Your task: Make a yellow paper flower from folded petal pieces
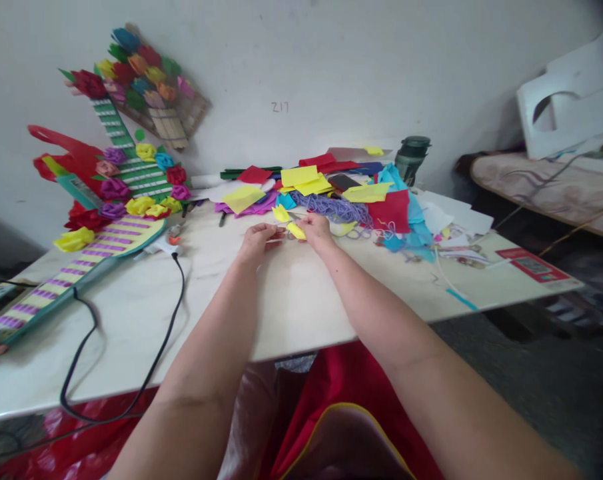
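We reach both forearms straight out over the pale table [291, 313], hands meeting near its far middle. Left hand [255, 241] and right hand [317, 230] each pinch the yellow felt piece [296, 231] between fingertips, just before the purple yarn [331, 208].

It looked like a home craft corner. Beyond the right hand [315, 229] lay a heap of coloured paper scraps [331, 187]; far to the left of the left hand [255, 240] stood paper-flower decorations [126, 167], and a bed [546, 183] sat far right.
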A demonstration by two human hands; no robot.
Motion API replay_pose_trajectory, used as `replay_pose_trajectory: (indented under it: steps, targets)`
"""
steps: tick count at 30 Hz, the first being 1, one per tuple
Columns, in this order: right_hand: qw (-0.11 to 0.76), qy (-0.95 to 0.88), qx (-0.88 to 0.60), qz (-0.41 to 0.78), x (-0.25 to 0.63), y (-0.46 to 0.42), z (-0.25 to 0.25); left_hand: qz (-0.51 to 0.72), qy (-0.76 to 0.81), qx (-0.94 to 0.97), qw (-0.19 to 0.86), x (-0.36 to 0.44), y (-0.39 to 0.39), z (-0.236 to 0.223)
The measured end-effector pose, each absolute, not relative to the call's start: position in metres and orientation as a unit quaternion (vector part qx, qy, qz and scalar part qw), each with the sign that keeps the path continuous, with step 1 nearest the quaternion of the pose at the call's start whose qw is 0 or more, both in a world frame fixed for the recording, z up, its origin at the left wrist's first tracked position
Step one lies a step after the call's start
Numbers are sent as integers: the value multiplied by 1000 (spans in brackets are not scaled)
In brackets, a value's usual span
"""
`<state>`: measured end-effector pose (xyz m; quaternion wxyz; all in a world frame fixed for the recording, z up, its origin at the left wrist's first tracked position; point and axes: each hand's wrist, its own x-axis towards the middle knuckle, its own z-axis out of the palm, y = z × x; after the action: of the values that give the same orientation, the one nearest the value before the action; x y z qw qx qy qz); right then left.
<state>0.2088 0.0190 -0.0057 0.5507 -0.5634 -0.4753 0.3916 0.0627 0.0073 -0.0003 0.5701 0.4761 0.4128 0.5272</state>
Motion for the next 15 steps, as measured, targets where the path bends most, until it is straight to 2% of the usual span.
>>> replay_pose_trajectory:
  steps: [9,15]
  targets:
    - [528,-503,-568,381,210,23,-10,612,385,550,418,66,5,9]
    - [482,-515,-547,450,207,13,-3,613,358,537,456,70,2,12]
